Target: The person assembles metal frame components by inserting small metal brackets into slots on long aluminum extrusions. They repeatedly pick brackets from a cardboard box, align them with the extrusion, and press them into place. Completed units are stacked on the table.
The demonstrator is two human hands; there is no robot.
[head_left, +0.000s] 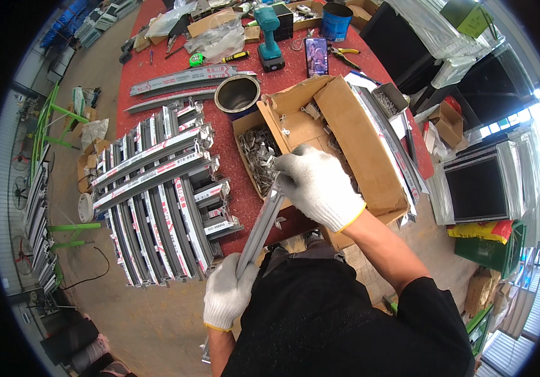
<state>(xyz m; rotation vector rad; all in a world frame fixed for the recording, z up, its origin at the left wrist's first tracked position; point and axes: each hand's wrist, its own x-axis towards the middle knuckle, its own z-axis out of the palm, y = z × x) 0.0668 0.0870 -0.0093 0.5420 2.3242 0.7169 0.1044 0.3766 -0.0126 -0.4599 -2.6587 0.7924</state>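
Observation:
A long grey metal profile (261, 234) slants up and to the right in front of my body. My gloved left hand (229, 294) is closed round its lower end. At the upper end, my gloved right hand (321, 188) has its fingers bent and pressed against the profile's tip; whether a small part is also in those fingers is hidden. Just beyond that tip is a narrow cardboard box (240, 127) full of small metal fittings (258, 156). Partly under my right hand stands a larger open cardboard box (363, 141) with a few loose fittings inside.
A stack of crossed grey profiles (150, 173) overhangs the red table's (232, 207) left side. A dark round tin (237, 94), a teal cordless drill (269, 34), a phone (316, 56), pliers (344, 56) and a blue can (336, 22) stand or lie farther back.

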